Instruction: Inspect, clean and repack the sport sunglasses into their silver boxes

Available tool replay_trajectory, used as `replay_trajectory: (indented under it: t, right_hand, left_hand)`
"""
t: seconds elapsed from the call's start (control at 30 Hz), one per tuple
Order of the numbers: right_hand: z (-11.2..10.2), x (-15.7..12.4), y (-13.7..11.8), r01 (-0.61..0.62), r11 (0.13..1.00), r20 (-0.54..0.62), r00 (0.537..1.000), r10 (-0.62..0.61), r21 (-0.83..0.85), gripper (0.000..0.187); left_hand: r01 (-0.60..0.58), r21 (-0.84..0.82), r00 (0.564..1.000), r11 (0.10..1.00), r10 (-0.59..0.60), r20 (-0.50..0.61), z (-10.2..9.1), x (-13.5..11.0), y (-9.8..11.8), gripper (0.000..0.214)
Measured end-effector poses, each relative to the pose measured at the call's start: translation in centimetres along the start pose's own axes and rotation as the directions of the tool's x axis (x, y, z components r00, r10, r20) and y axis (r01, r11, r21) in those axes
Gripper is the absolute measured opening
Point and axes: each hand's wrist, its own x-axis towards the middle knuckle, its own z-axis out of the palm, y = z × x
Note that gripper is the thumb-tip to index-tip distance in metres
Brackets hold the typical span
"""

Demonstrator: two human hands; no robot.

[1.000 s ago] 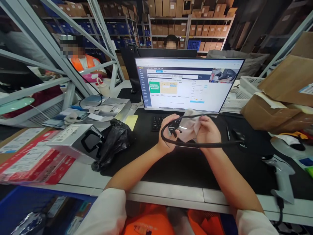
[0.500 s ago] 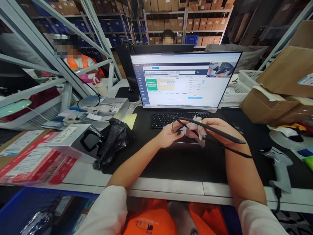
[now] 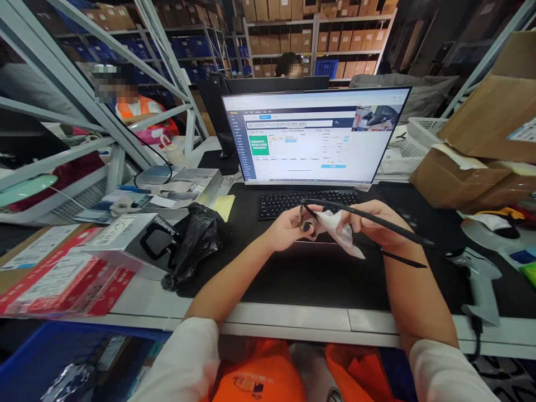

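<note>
Over the black desk mat (image 3: pixel 318 279), just in front of the keyboard (image 3: pixel 288 202), both my hands work on a thin black band or cable (image 3: pixel 389 229). My left hand (image 3: pixel 288 228) pinches the band's looped end. My right hand (image 3: pixel 377 220) is closed on a white wipe (image 3: pixel 341 231) pressed against the band. The band's two long strands stick out to the right past my right wrist.
A lit monitor (image 3: pixel 314 137) stands behind the keyboard. A black plastic bag (image 3: pixel 195 240) and a white box (image 3: pixel 134 240) over red boxes lie to the left. Cardboard boxes (image 3: pixel 481 145) and a grey barcode scanner (image 3: pixel 479 285) sit at right. Two people sit beyond the desk.
The band has been turned from an open loop to lie flat, pointing right. Both hands have dropped slightly and the wipe now hangs down below my right hand.
</note>
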Motion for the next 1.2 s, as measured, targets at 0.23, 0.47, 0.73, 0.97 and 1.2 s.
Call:
replay_trajectory:
  t: [0.23, 0.47, 0.73, 0.97, 1.2]
  right_hand:
    - [0.4, 1.6, 0.2, -0.210, 0.925, 0.167, 0.948, 0.272, -0.317, 0.034]
    - [2.4, 2.2, 1.8, -0.162, 0.910, 0.095, 0.972, 0.213, -0.382, 0.046]
    - [0.0, 1.6, 1.4, -0.297, 0.869, 0.291, 0.857, 0.425, -0.395, 0.054]
    - [2.8, 2.0, 0.9, -0.249, 0.933, 0.212, 0.928, 0.307, -0.260, 0.052]
    - [1.0, 1.9, 1.5, -0.346, 0.901, 0.302, 0.857, 0.417, -0.262, 0.048]
  left_hand:
    - [-0.021, 0.051, 0.995, 0.998, 0.016, 0.103, 0.2, -0.6, 1.0, 0.061]
    - [-0.244, 0.377, 0.968, 0.893, 0.249, 0.037, 0.8, -0.3, 0.2, 0.046]
    - [-0.166, 0.238, 0.972, 0.957, 0.200, -0.123, 0.9, -0.5, -0.2, 0.049]
    - [-0.164, 0.270, 0.983, 0.949, 0.179, -0.035, 1.7, -0.3, -0.8, 0.047]
    - [-0.207, 0.524, 0.963, 0.826, 0.266, -0.039, 0.3, -0.8, 2.1, 0.038]
